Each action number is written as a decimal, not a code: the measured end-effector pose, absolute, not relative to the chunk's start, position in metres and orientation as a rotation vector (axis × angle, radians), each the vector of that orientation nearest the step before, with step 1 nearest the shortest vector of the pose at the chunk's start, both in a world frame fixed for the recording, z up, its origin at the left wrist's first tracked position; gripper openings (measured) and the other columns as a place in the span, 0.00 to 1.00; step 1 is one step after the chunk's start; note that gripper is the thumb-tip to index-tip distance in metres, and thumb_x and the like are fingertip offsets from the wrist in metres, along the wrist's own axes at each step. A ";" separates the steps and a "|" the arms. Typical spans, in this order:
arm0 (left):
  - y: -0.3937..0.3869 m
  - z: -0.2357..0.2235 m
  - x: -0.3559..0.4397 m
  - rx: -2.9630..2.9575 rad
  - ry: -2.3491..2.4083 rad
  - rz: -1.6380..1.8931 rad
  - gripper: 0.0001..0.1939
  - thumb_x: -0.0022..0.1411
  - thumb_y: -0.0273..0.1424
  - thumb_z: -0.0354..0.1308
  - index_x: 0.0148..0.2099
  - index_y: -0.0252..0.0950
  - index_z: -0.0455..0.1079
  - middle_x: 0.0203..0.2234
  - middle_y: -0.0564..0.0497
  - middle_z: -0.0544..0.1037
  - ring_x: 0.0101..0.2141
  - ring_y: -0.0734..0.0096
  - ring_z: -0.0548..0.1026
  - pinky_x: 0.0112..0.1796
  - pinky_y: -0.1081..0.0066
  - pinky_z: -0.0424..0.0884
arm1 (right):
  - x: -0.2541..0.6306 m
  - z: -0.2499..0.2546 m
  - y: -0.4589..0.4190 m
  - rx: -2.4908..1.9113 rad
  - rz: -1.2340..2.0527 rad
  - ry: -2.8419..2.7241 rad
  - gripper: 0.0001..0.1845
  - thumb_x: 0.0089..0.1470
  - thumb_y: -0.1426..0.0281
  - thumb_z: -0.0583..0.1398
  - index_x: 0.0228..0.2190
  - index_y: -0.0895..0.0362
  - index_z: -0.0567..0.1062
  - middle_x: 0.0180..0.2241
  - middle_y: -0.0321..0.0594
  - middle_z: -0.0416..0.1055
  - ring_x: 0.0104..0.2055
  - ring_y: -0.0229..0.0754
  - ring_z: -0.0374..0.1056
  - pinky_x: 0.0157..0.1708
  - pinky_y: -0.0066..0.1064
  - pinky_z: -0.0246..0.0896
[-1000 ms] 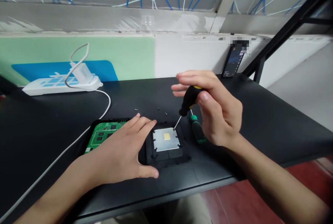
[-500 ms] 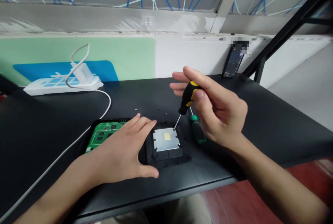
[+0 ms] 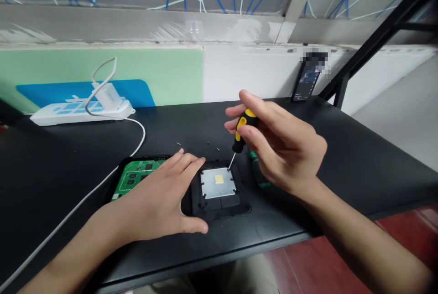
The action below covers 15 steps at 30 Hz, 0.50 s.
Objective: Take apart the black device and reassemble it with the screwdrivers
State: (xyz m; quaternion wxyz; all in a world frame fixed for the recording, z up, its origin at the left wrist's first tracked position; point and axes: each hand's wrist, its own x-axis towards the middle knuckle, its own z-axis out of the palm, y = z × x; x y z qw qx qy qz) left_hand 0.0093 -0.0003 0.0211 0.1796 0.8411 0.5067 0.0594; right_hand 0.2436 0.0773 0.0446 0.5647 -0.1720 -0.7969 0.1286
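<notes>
My right hand (image 3: 280, 148) pinches a black-and-yellow screwdriver (image 3: 241, 135), with its tip at the top right corner of a silver metal plate (image 3: 218, 183). That plate has a small yellow square in its middle and sits in a black device casing (image 3: 219, 205). My left hand (image 3: 160, 198) lies flat with fingers spread on the casing, just left of the plate, partly covering a green circuit board (image 3: 132, 177).
A green-handled screwdriver (image 3: 258, 173) lies behind my right hand. Small loose screws (image 3: 208, 142) rest on the black table (image 3: 61, 171). A white power strip (image 3: 80, 111) with a charger and cable is at the back left. A phone (image 3: 306, 80) leans on the wall.
My right hand's fingers have rolled around the screwdriver handle, turning it, and the yellow cap now shows more. The tip stays at the same plate corner. My left hand has not moved.
</notes>
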 end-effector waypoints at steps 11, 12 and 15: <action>0.000 0.024 0.011 2.355 1.416 0.200 0.54 0.51 0.56 0.70 0.72 0.36 0.56 0.66 0.36 0.64 0.69 0.26 0.52 0.65 0.33 0.56 | 0.247 0.045 0.073 -0.421 0.378 -1.860 0.22 0.68 0.69 0.56 0.60 0.45 0.72 0.53 0.40 0.76 0.44 0.43 0.77 0.44 0.42 0.79; 0.000 0.024 0.012 2.352 1.421 0.194 0.55 0.51 0.56 0.70 0.72 0.36 0.56 0.67 0.36 0.64 0.69 0.26 0.52 0.65 0.33 0.56 | 0.246 0.044 0.073 -0.429 0.387 -1.854 0.22 0.66 0.70 0.59 0.60 0.44 0.72 0.53 0.39 0.77 0.44 0.43 0.78 0.43 0.42 0.80; 0.000 0.026 0.012 2.350 1.427 0.154 0.56 0.52 0.56 0.69 0.73 0.35 0.54 0.67 0.35 0.63 0.70 0.26 0.51 0.65 0.33 0.56 | 0.246 0.044 0.077 -0.436 0.332 -1.806 0.20 0.57 0.69 0.68 0.51 0.46 0.78 0.42 0.38 0.80 0.38 0.44 0.75 0.37 0.41 0.78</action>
